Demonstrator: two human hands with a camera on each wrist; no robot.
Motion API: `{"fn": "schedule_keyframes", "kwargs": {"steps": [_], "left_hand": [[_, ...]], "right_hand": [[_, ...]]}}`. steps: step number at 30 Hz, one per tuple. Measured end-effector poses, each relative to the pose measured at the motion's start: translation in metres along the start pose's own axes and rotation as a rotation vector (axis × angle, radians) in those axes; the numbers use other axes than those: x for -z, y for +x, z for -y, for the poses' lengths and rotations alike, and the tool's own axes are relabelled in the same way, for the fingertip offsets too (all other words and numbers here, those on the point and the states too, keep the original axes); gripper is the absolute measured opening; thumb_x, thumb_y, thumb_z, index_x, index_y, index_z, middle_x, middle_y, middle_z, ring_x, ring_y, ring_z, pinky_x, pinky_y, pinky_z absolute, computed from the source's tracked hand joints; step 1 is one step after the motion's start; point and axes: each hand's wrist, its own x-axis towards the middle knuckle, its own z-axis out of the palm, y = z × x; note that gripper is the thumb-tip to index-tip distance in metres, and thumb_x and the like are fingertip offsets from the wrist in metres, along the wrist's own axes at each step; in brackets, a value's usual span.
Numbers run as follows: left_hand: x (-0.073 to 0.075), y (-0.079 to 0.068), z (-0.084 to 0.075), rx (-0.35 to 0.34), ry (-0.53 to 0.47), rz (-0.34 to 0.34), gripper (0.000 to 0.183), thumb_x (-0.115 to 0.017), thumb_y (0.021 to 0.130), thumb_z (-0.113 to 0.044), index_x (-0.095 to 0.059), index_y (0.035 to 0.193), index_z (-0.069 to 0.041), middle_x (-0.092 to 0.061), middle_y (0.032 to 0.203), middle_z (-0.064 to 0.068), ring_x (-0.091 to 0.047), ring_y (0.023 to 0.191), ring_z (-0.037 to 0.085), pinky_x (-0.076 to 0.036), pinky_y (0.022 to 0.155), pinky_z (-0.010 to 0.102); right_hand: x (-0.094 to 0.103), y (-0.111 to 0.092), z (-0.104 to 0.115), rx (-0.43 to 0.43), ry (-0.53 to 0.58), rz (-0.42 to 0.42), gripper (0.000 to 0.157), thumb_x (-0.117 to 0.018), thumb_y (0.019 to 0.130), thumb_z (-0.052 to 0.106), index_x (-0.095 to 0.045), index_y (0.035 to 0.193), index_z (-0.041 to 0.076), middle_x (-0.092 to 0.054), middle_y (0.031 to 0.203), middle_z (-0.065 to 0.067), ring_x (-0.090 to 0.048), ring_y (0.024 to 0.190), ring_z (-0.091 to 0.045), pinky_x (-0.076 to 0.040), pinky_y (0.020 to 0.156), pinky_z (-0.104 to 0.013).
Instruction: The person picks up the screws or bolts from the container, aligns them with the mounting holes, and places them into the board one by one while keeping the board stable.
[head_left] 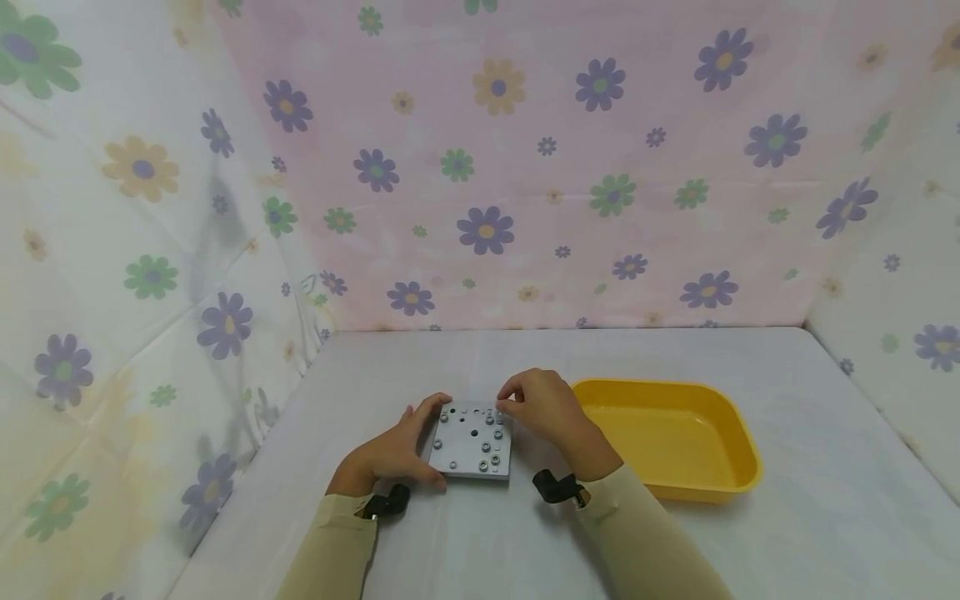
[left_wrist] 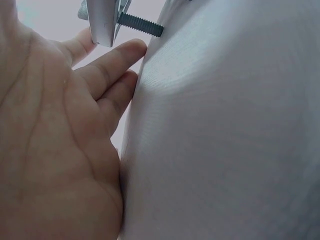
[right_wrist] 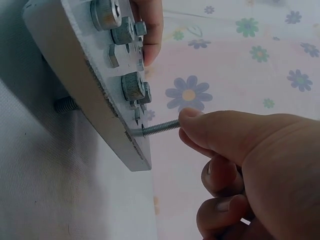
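Note:
A square silver metal plate (head_left: 461, 450) lies in front of me, with several socket head screws (right_wrist: 133, 86) standing in it and some holes bare. My left hand (head_left: 393, 450) grips its left side, thumb at the near corner and a finger at the far one. At the far right corner my right hand (head_left: 551, 408) pinches a thin threaded screw (right_wrist: 162, 128) between thumb and forefinger. The screw's tip is right at a hole in the plate, its head hidden by the fingers. Below the plate, a threaded screw end (left_wrist: 141, 24) sticks out in the left wrist view.
A yellow tray (head_left: 667, 492) stands on the white table (head_left: 480, 542), just right of my right forearm. Flower-patterned cloth (head_left: 517, 167) hangs behind the table and along both sides. Black wrist cameras (head_left: 555, 487) are strapped to both wrists.

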Motion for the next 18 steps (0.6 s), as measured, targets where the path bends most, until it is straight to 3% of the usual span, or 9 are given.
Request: {"fn": "schedule_keyframes", "kwargs": {"steps": [10,18], "left_hand": [[-0.0003,-0.0014,0.0022,0.015,-0.012,0.009,0.131,-0.1,0.052,-0.039,-0.025,0.159,-0.04,-0.02,0.173,-0.004,0.012,0.158,0.046,0.001,0.123,0.072],[0.002,-0.0017,0.0004,-0.014,0.002,0.002,0.132,-0.1,0.053,-0.037,-0.024,0.16,-0.033,-0.024,0.171,-0.002,0.005,0.161,0.038,0.005,0.126,0.064]], "right_hand": [[-0.0013,-0.0014,0.0026,-0.002,-0.045,0.011,0.012,-0.077,0.094,0.033,-0.081,0.101,0.025,-0.06,0.074,0.003,-0.055,0.071,-0.016,-0.045,0.061,-0.028],[-0.0025,0.0,0.0061,-0.021,-0.075,0.029,0.01,-0.078,0.093,0.031,-0.081,0.1,0.024,-0.062,0.078,0.004,-0.056,0.076,-0.017,-0.046,0.065,-0.029]]}}
